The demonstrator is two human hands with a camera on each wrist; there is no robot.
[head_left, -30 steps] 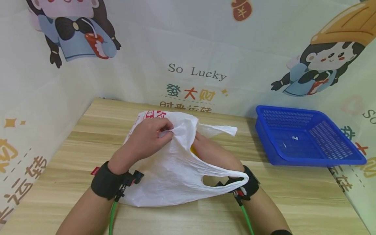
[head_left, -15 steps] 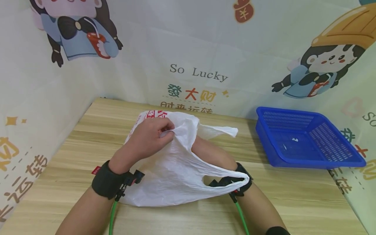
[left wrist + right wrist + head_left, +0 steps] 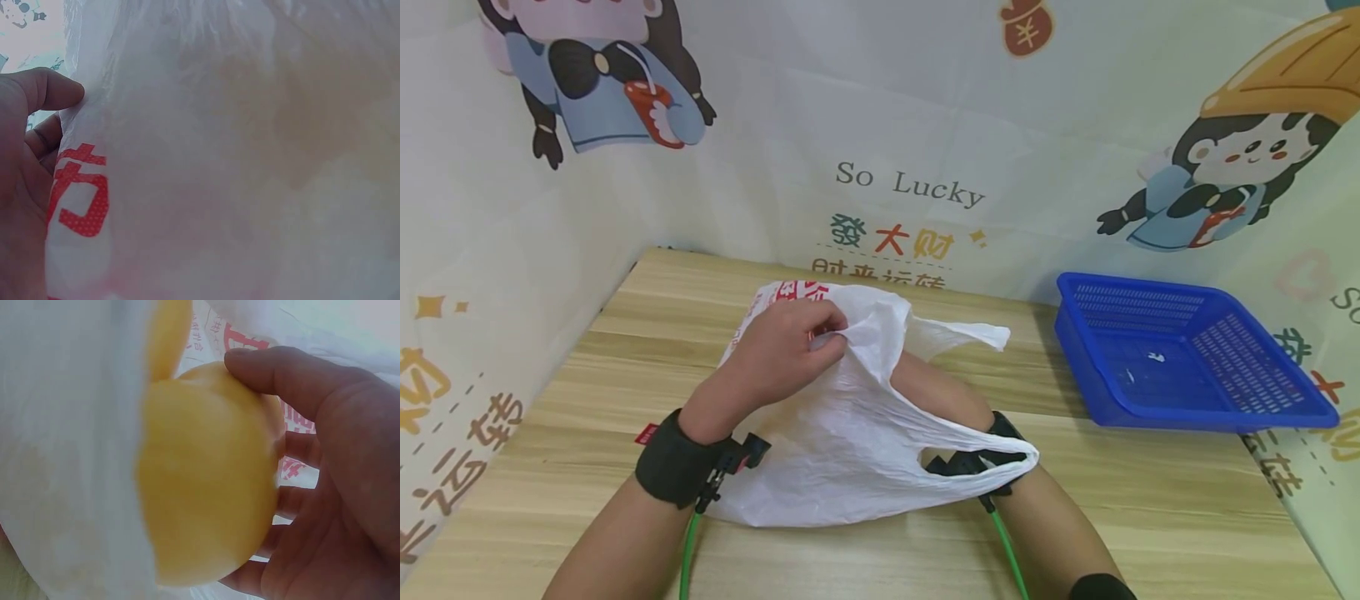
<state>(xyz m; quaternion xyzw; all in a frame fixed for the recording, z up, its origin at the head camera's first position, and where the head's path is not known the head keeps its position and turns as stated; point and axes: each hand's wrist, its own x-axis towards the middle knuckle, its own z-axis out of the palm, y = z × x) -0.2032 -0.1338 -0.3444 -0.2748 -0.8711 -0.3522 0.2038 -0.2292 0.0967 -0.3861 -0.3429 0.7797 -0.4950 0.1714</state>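
A white plastic bag [image 3: 827, 450] with red print lies on the wooden table. At its mouth my left hand [image 3: 778, 350] pinches the film between thumb and fingers; the left wrist view shows the thumb [image 3: 62, 90] on the bag's edge. My right hand [image 3: 350, 456] is inside the bag, hidden in the head view. Its thumb and fingers curl round a smooth, rounded yellow fruit-like thing [image 3: 212, 475], partly covered by bag film. Above this, a second yellow piece [image 3: 170, 337] shows. One bag handle [image 3: 992, 442] stretches across the right wristband.
To the right stands a blue plastic basket [image 3: 1150, 367] with small white scraps on its floor. The other bag handle [image 3: 970, 333] sticks out towards it. A printed cloth [image 3: 910, 100] hangs behind the wooden tabletop [image 3: 625, 367]. Green cables [image 3: 687, 550] run from both wristbands.
My right hand and forearm have moved deeper into the bag, up and to the left. The yellow patch at the bag's mouth is out of sight. The left hand keeps its place on the film.
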